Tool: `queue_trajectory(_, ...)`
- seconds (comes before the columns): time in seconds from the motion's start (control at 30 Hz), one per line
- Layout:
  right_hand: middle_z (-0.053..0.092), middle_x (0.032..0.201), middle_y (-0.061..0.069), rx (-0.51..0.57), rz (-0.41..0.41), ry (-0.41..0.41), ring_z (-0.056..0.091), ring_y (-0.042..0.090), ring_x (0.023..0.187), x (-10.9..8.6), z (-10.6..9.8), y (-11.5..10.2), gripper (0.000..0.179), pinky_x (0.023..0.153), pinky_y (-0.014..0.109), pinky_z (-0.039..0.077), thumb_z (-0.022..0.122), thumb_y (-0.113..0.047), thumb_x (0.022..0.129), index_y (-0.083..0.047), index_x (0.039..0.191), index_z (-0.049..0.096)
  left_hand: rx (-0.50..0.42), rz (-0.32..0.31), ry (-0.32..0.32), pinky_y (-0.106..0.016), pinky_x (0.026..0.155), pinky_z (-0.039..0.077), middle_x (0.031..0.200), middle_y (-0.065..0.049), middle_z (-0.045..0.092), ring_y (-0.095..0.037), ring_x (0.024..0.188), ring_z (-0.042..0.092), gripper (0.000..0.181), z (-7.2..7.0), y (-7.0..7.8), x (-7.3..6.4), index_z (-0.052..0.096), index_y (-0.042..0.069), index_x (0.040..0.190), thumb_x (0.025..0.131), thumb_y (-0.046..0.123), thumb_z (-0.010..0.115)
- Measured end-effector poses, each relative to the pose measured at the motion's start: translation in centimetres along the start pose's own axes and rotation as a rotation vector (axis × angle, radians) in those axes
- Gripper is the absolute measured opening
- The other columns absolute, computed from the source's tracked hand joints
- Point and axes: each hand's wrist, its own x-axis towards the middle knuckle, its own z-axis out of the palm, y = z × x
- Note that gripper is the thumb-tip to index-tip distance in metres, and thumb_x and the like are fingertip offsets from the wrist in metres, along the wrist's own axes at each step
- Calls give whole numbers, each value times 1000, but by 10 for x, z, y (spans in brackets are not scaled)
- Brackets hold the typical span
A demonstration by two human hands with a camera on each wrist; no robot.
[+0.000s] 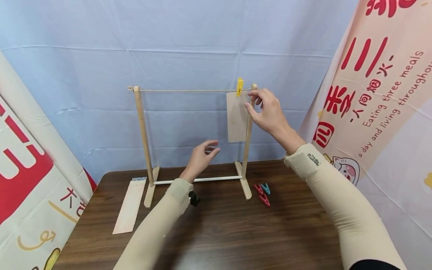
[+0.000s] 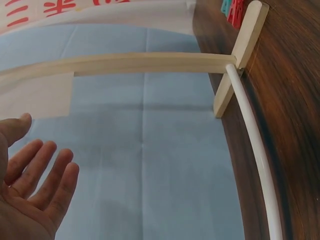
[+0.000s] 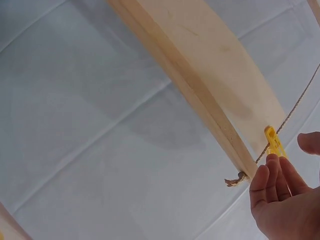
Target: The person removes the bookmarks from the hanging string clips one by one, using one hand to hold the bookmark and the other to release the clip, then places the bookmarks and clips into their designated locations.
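Observation:
A yellow clothespin (image 1: 240,87) clips a pale rectangular card (image 1: 237,122) to the right end of a thin cord (image 1: 189,90). The cord runs between the two posts of a wooden stand. Beside the clothespin, my right hand (image 1: 269,112) is at the top of the right post, its fingers bent and its thumb apart from them. In the right wrist view those fingers overlap the clothespin's lower end (image 3: 275,142), with no grip on it. My left hand (image 1: 200,159) hovers lower, left of the card, fingers loosely curved and holding nothing.
Two red clothespins (image 1: 264,200) and a blue one (image 1: 266,188) lie on the brown table (image 1: 236,232), right of the stand's foot. A long pale strip (image 1: 129,208) lies at the left. A white bar (image 1: 216,179) joins the feet; a blue cloth (image 1: 189,37) hangs behind.

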Motion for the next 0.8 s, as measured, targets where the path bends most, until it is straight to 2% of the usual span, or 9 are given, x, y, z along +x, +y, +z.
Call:
queue_trajectory(0.33, 67, 108, 24, -4, -36, 1, 63, 36, 100, 5, -4, 1, 29, 83, 47, 52, 77, -5, 99, 10, 123, 68, 3, -32, -35, -41, 103, 57, 140, -1, 70, -23, 124, 69, 40, 6, 2, 10, 68, 20, 144, 106, 34, 71)
queue_trajectory(0.5, 67, 111, 26, 2, -59, 12, 63, 38, 104, 8, -6, 3, 29, 88, 52, 54, 76, -4, 98, 10, 123, 68, -1, -33, -52, -44, 102, 58, 142, -5, 69, -26, 123, 69, 43, 7, 4, 14, 66, 20, 146, 106, 35, 71)
queue_trajectory(0.8, 68, 118, 24, -9, -62, 4, 63, 37, 111, 13, -7, 5, 32, 102, 49, 52, 76, -5, 99, 9, 127, 67, -12, -51, -80, -46, 99, 59, 146, -4, 67, -28, 123, 68, 46, 11, 6, 18, 64, 21, 150, 107, 35, 70)
